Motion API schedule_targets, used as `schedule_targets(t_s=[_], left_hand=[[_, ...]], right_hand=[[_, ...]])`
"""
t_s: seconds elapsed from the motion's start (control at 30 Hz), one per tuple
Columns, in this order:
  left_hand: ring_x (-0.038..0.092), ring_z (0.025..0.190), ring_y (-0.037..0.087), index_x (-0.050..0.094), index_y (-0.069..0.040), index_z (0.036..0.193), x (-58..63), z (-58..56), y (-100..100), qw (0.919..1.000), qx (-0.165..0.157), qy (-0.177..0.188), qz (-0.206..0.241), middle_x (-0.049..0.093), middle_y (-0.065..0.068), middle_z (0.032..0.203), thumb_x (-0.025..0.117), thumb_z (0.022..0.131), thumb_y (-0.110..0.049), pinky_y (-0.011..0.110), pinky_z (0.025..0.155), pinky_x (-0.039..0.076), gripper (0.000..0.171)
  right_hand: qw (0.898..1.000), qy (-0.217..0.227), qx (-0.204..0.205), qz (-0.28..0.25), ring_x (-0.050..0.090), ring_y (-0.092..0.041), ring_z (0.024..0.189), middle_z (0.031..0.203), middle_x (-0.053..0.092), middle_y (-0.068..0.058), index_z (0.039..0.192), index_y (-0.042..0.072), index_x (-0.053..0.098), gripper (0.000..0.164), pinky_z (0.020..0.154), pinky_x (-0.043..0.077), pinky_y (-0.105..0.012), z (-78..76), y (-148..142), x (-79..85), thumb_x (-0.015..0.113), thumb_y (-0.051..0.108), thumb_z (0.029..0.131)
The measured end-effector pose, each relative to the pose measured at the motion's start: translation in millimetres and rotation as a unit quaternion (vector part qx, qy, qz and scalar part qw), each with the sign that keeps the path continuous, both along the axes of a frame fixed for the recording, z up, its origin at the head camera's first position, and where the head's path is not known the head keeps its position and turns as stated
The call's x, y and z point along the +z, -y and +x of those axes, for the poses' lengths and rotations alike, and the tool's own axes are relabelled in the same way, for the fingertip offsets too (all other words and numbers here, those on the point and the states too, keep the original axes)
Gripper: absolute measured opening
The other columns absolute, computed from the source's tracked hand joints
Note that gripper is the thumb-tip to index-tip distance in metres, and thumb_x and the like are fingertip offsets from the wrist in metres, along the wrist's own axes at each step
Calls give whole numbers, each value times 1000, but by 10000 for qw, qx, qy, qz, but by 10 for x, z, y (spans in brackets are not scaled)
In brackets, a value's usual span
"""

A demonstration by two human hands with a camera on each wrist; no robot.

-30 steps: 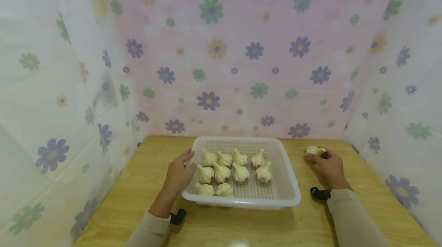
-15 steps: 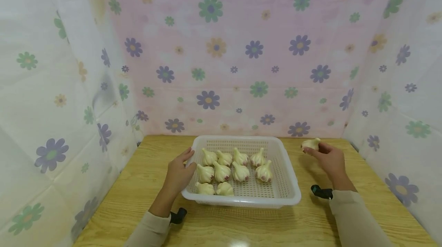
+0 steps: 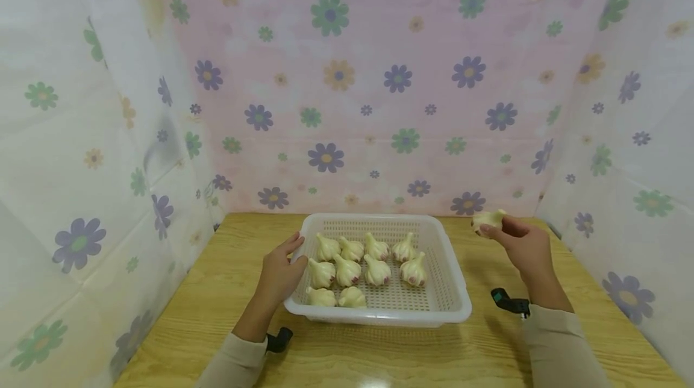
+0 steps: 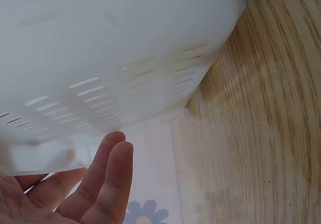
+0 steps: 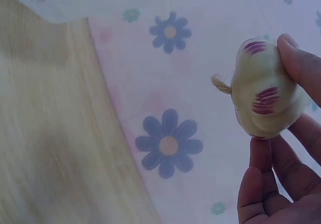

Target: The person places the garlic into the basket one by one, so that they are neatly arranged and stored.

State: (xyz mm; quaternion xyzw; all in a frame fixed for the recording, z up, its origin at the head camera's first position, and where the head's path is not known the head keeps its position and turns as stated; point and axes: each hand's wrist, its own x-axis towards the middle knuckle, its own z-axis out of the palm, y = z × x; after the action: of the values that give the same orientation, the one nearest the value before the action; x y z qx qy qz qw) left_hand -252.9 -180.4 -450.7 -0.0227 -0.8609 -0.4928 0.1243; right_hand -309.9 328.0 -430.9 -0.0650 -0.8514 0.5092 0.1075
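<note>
In the head view a white plastic basket (image 3: 374, 317) with slotted walls stands on the wooden table, several garlic bulbs (image 3: 378, 270) in it. My left hand (image 3: 280, 273) rests at its left rim; the left wrist view shows straight fingers (image 4: 116, 176) beside the slotted outer wall. Right of the basket, raised above the table, my right hand (image 3: 527, 246) pinches one garlic bulb (image 3: 486, 221) between thumb and fingers. Close up in the right wrist view, this garlic bulb (image 5: 251, 101) has purple streaks and a tuft of dry roots.
Bulbs fill the left and back of the basket; its bare slotted floor shows at the front right. Flowered cloth (image 3: 398, 135) hangs behind the table (image 3: 217, 309) and along both sides. Black wrist devices (image 3: 279, 340) sit at both cuffs.
My right hand has lifted the garlic bulb from the table's back right, and the bulb has tilted stem-up. My left hand and the basket have stayed in place.
</note>
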Motion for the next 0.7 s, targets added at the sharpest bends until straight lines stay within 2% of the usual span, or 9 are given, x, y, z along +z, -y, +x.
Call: schedule_targets(t_s=[0.03,0.1,0.13,0.23,0.3,0.33,0.43,0.5,0.7], left_hand=[[67,115,29,60,-6,145,-3,-1,-2,10000,18,-10,-12,49,2,159,60,92,-14,22,53,48,54],[65,120,29,60,-7,145,0,-5,-7,10000,44,-7,-5,49,0,159,60,92,-15,23,54,48,53],[67,118,30,60,-7,145,1,-7,-9,10000,52,-10,5,50,-1,158,60,92,-15,23,53,48,53],[69,107,29,61,-8,144,7,-18,-10,10000,62,-10,-13,50,-3,158,60,92,-17,22,49,45,53],[69,98,27,61,-8,145,8,-20,-7,10000,62,-5,-30,49,-3,158,59,92,-17,22,45,41,54],[69,94,27,60,-8,145,8,-19,-6,10000,59,2,-27,49,-4,158,59,92,-17,22,44,40,54],[70,94,26,60,-8,145,12,-11,-3,10000,48,21,-16,49,-2,159,59,92,-17,23,45,42,53],[71,97,27,60,-9,145,11,-6,-2,10000,42,56,-9,48,-3,159,59,93,-17,24,46,43,53],[72,100,27,60,-10,146,7,-3,4,9999,64,93,-33,48,-5,159,59,93,-16,25,48,45,53]], right_hand=[[10000,-25,23,79,55,-3,111,148,56,-11,156,13,47,92,96,55,-35,16,23,38,72,64,85],[9996,-119,99,218,55,-5,112,148,56,-13,156,13,48,90,90,55,-29,47,65,112,73,63,86],[9994,-150,128,293,55,-5,111,148,57,-15,155,13,49,89,88,56,-29,65,91,150,73,63,86],[9977,-334,312,500,55,1,104,143,60,-14,152,13,53,85,78,53,-17,97,149,238,74,61,86],[9960,-450,481,601,57,6,99,140,63,-14,150,12,57,81,75,53,-14,106,183,277,75,59,86],[9948,-500,569,675,58,8,97,138,64,-14,149,13,58,79,75,54,-14,109,198,292,75,59,87],[9903,-596,838,938,61,7,93,136,66,-14,147,14,59,76,76,57,-20,129,242,346,75,58,88],[9863,-622,982,1168,63,2,94,137,66,-15,147,14,60,76,75,59,-24,141,275,390,74,59,87],[9750,-785,1431,1511,70,-30,105,139,65,-20,145,11,62,73,74,61,-33,184,403,552,77,55,87]])
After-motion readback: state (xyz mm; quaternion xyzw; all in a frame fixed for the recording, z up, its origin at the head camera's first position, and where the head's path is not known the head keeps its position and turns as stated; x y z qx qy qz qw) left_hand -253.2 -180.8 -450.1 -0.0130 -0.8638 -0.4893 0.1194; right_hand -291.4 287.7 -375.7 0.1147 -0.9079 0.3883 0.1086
